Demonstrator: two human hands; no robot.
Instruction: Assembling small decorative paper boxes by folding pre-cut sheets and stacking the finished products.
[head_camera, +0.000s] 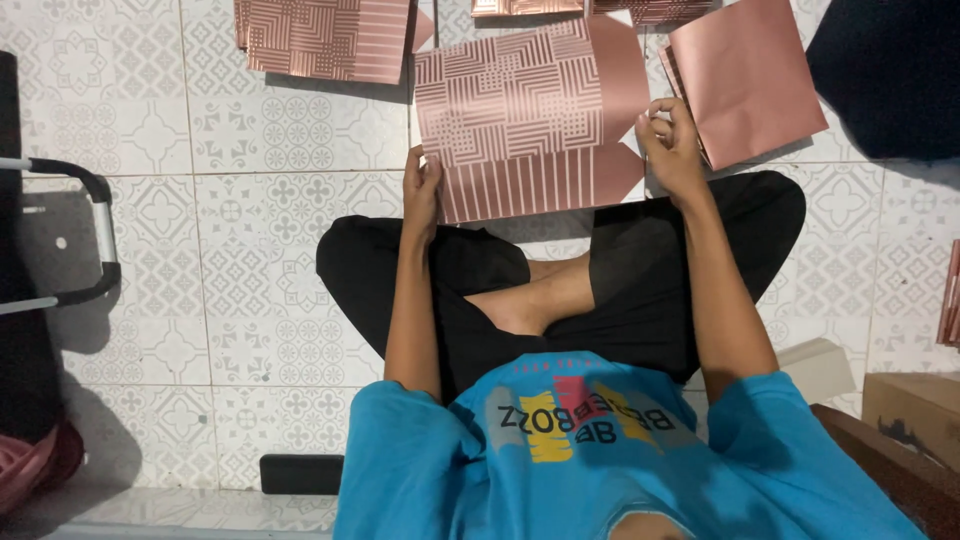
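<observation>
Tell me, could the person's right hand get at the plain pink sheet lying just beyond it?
Probably yes. The right hand grips the patterned sheet's edge, and the plain pink sheet lies flat on the tiled floor right beside it, with nothing between them. It would need to let go first.

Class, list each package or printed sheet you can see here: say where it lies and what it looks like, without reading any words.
Patterned sheet: held flat on the floor by left hand and right hand; rose-gold, geometric lines.
Second patterned sheet: top left; same colours.
Plain pink bag: top right, rectangular.
Cardboard box: lower right, brown.
</observation>
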